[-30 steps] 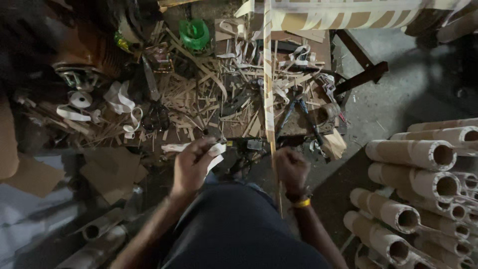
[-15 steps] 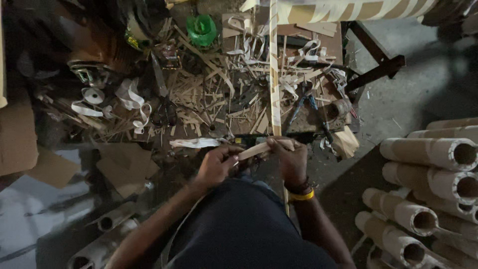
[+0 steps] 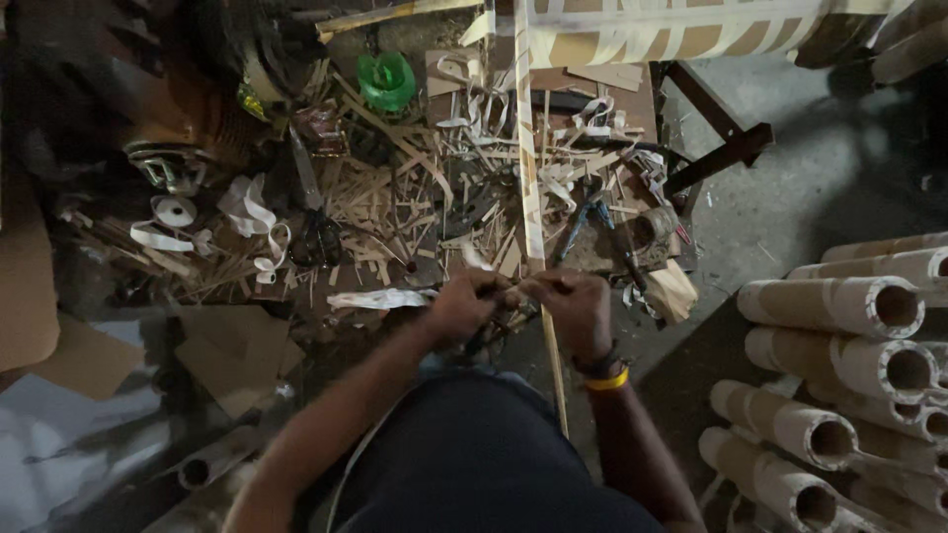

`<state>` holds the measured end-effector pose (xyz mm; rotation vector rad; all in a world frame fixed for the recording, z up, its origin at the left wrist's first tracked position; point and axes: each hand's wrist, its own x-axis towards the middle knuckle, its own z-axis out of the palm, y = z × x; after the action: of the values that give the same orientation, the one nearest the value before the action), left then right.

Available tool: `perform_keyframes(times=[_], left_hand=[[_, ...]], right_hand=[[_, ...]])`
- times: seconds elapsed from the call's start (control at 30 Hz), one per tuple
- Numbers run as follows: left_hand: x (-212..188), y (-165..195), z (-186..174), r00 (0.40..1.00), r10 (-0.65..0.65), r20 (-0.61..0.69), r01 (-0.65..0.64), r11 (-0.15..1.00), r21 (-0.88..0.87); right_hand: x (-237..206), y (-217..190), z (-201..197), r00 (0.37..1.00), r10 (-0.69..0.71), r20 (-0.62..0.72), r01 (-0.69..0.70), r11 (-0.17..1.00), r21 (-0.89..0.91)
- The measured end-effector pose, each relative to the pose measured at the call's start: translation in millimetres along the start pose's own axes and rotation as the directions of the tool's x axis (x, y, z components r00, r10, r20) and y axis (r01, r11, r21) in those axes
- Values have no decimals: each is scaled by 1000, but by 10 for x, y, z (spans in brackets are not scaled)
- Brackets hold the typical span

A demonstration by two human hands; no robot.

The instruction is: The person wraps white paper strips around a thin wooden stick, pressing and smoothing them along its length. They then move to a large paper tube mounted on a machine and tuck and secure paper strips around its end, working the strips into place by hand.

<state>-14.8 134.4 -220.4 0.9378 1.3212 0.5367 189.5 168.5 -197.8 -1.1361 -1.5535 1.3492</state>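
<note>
A long thin bamboo strip (image 3: 528,168) runs from the top of the view down past my knees. My right hand (image 3: 575,311), with a yellow band at the wrist, is closed around the strip at mid-length. My left hand (image 3: 466,308) is closed right beside it, fingers against the same strip; what else it holds is hidden. A white tape scrap (image 3: 380,298) lies just left of my left hand. Both hands hover over the near edge of a pile of wood shavings and splinters (image 3: 425,197).
Cardboard tubes (image 3: 839,306) are stacked at the right. A green tape dispenser (image 3: 387,81) and blue-handled pliers (image 3: 588,222) lie among the shavings. White tape rolls (image 3: 176,212) sit at the left. Cardboard sheets (image 3: 237,350) lie on the floor at the left; a dark metal stand (image 3: 716,158) stands at the right.
My left hand moved right from the white tape scrap and joined my right hand on the bamboo strip. The short pale piece seen between the hands half a second ago is hidden now.
</note>
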Motion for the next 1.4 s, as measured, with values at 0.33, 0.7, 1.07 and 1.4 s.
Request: perform_keyframes(times=[0.33, 0.7, 1.07, 1.4], left_hand=[[804, -37, -368, 967, -10, -253, 121, 897, 425], [1086, 177, -261, 990, 89, -108, -65, 975, 212], [1058, 233, -260, 981, 142, -130, -75, 905, 418], [1114, 74, -196, 985, 143, -100, -103, 941, 323]], right_hand=[[475, 348, 7, 733, 638, 234, -638, 526, 563], [496, 466, 29, 904, 408, -124, -336, 860, 383], [213, 350, 456, 790, -560, -250, 183, 605, -775], [227, 407, 22, 928, 341, -149, -276, 900, 338]])
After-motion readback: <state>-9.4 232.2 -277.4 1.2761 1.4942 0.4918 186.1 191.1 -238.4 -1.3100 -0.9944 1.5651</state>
